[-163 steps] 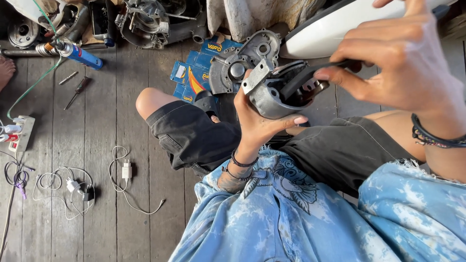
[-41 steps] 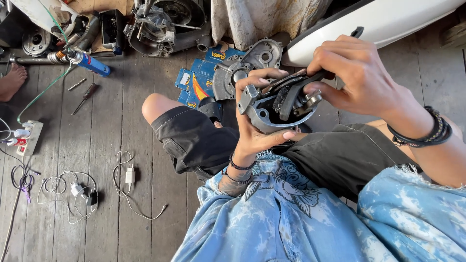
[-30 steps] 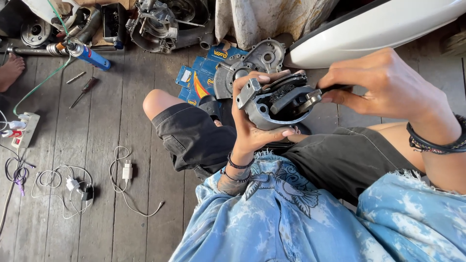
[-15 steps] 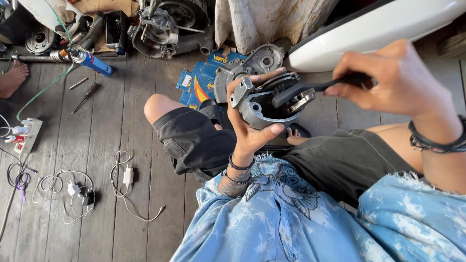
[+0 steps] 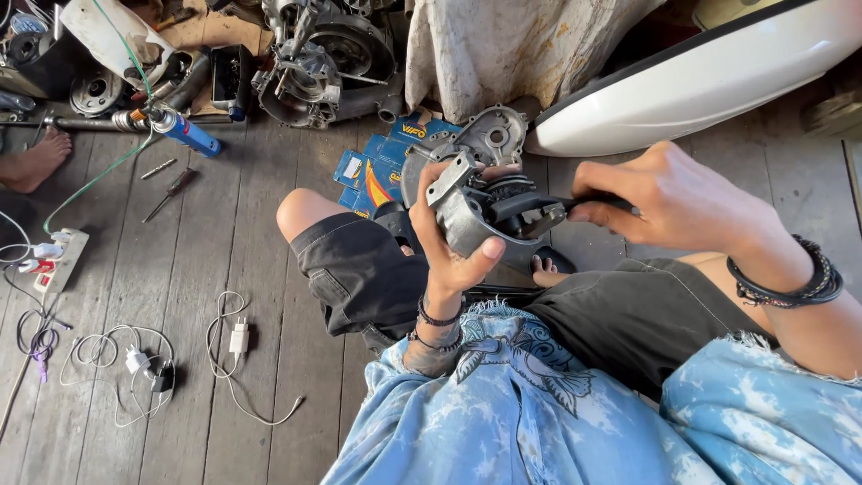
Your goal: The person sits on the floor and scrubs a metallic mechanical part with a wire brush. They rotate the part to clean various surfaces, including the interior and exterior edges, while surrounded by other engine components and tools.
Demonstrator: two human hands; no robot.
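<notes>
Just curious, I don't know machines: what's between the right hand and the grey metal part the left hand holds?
In the head view, a black tool handle bridges the right hand and the grey metal part.

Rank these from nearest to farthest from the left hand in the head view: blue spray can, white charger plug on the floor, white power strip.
From the left hand:
1. White charger plug, on the floorboards lower left of the hand.
2. Blue spray can, upper left, beside the engine parts.
3. White power strip, at the far left edge.
</notes>
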